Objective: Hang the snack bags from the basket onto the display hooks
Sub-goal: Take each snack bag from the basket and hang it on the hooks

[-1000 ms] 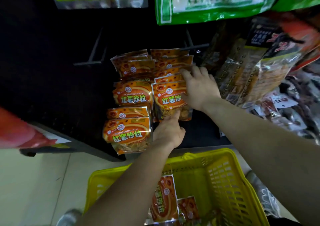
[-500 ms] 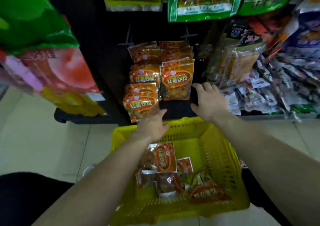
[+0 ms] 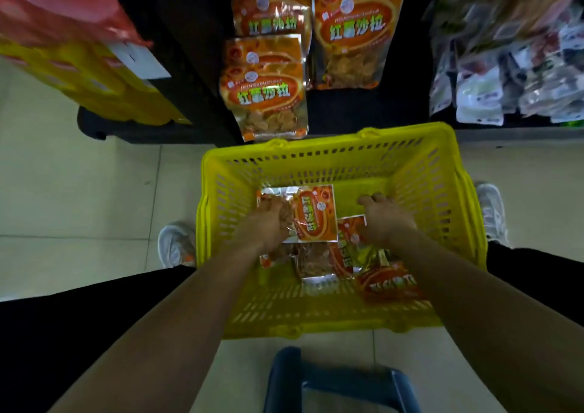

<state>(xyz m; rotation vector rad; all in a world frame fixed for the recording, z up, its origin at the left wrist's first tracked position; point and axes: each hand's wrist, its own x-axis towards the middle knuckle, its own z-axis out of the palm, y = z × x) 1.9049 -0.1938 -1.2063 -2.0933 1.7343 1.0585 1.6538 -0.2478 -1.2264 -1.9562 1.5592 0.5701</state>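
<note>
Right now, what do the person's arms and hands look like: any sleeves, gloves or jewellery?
The left hand and right hand wear no gloves, and no watch, bracelet or ring shows, though the picture is slightly blurred. Both arms are bare right up to the picture's edge, with no sleeves in view.

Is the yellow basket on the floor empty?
No, several orange snack bags lie inside the yellow basket.

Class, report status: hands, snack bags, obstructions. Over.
Left hand on top snack bag, grip unclear. Right hand beside it, likewise. Yellow basket holds several bags. Nothing blocking.
</note>
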